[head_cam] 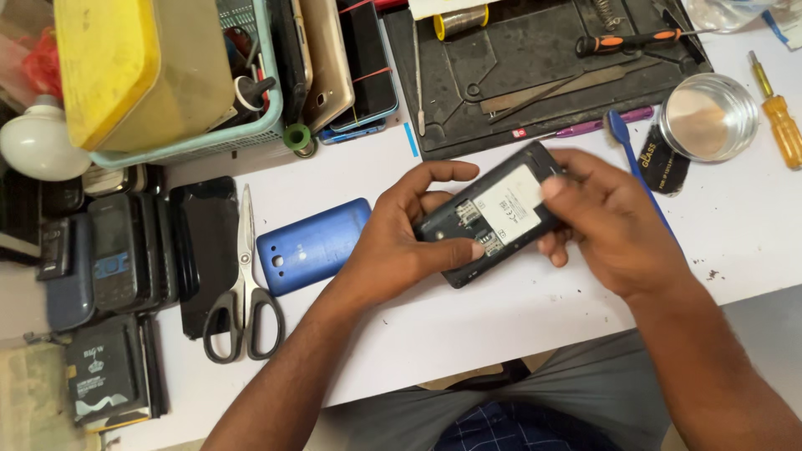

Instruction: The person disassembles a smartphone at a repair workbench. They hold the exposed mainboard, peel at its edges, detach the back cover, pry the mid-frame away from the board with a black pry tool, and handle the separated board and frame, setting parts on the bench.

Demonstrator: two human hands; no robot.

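So I've got the open-backed black phone (493,219) in both hands over the white table (468,326), just right of the blue back cover (311,245). Left hand (401,238) clamps its lower end, right hand (606,219) pinches the top by the battery (511,205). Looks like battery-seating time; next needs a careful fingertip press.

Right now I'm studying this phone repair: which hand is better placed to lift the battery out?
Probably the right hand: its fingertips sit on the battery's top edge, while the left hand steadies the phone from the lower end.
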